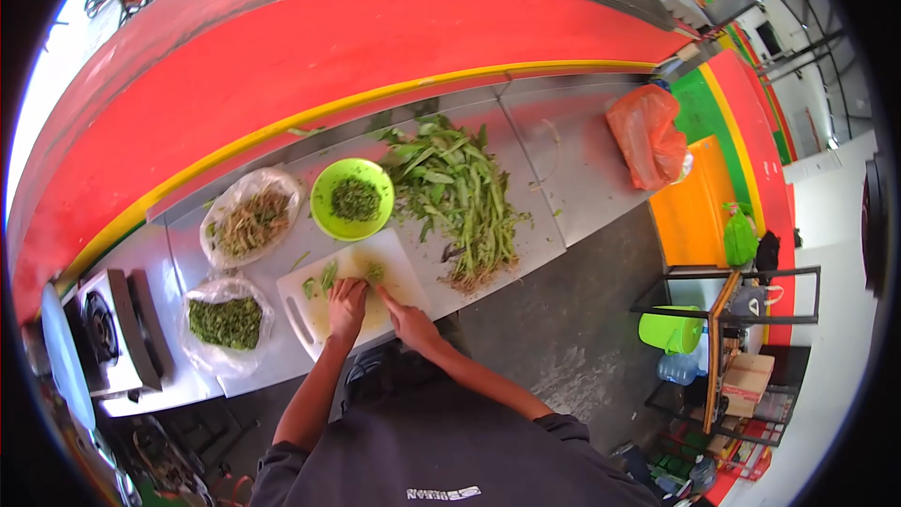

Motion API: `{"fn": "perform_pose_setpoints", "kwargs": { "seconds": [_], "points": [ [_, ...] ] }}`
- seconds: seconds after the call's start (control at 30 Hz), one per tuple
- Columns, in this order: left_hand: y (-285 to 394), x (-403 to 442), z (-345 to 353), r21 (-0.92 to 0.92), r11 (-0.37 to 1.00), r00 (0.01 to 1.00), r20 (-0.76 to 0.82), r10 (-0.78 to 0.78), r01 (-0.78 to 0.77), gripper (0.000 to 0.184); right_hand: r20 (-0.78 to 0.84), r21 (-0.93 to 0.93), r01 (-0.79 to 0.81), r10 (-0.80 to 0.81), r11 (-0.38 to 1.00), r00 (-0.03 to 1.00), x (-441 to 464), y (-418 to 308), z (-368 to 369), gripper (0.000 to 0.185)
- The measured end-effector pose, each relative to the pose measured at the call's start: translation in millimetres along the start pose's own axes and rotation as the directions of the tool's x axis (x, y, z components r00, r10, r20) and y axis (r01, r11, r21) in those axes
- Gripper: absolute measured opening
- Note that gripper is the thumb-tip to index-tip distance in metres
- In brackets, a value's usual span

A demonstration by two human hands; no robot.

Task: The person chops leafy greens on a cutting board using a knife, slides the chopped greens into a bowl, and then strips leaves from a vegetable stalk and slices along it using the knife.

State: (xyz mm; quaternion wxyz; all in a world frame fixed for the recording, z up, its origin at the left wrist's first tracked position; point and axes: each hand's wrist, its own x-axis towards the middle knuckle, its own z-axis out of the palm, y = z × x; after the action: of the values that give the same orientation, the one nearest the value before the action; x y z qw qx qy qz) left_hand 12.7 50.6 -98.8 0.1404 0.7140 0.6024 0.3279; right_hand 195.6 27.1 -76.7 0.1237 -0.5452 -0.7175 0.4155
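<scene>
My left hand (348, 304) is closed over a bunch of green leaves (328, 276) on the white cutting board (305, 321). Beside it, my right hand (411, 325) is closed round what looks like a knife, index finger stretched forward; the blade hardly shows. Cut green pieces (375, 272) lie just beyond my fingertips. Behind the board stands a lime-green bowl (319, 216) holding chopped greens (356, 199). To the right of the bowl, a large heap of long leafy greens (460, 188) spreads over the metal counter, root ends toward me.
Left of the board are a plastic bag of chopped greens (225, 322) and a bag of root trimmings (251, 225). A gas stove (108, 330) sits at the far left. An orange-red plastic bag (648, 136) rests on the right counter (587, 192). Shelving (715, 347) stands at right.
</scene>
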Motion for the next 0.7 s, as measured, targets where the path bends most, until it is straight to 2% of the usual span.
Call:
{"fn": "perform_pose_setpoints", "kwargs": {
  "seconds": [0.07, 0.13, 0.3, 0.37, 0.4, 0.47, 0.7],
  "points": [
    [-1, -3, 0, 0.008, 1.000, 1.000, 0.009, -0.029, 0.028, 0.012, 0.019, -0.008, -0.011, 0.011, 1.000, 1.000, 5, -5, 3, 0.069],
    [-3, -2, 1, 0.010, 0.999, 0.999, 0.017, -0.045, 0.044, 0.014, -0.046, -0.012, -0.020, 0.019, 1.000, 0.999, 5, -6, 2, 0.068],
    [-1, 1, 3, -0.027, 0.996, 0.995, -0.042, -0.092, 0.090, 0.014, -0.013, 0.049, -0.067, 0.068, 0.997, 0.998, -13, -6, -7, 0.069],
    [-2, 5, 3, -0.019, 0.995, 0.994, -0.051, -0.098, 0.097, 0.014, -0.252, 0.088, 0.143, -0.117, 0.986, 0.961, -19, 1, -3, 0.068],
    [-2, 8, 3, -0.014, 0.996, 0.994, -0.061, -0.093, 0.092, 0.014, -0.246, 0.091, 0.140, -0.114, 0.986, 0.963, -21, 0, -5, 0.068],
    [-2, 13, 1, -0.021, 0.994, 0.994, -0.035, -0.105, 0.105, 0.014, -0.087, 0.108, -0.061, 0.071, 0.992, 0.994, -27, -1, -9, 0.068],
    [-6, 19, 1, -0.048, 0.998, 0.999, 0.006, -0.050, 0.050, 0.014, 0.051, 0.113, -0.175, 0.170, 0.978, 0.984, -28, -8, -18, 0.068]
  ]
}}
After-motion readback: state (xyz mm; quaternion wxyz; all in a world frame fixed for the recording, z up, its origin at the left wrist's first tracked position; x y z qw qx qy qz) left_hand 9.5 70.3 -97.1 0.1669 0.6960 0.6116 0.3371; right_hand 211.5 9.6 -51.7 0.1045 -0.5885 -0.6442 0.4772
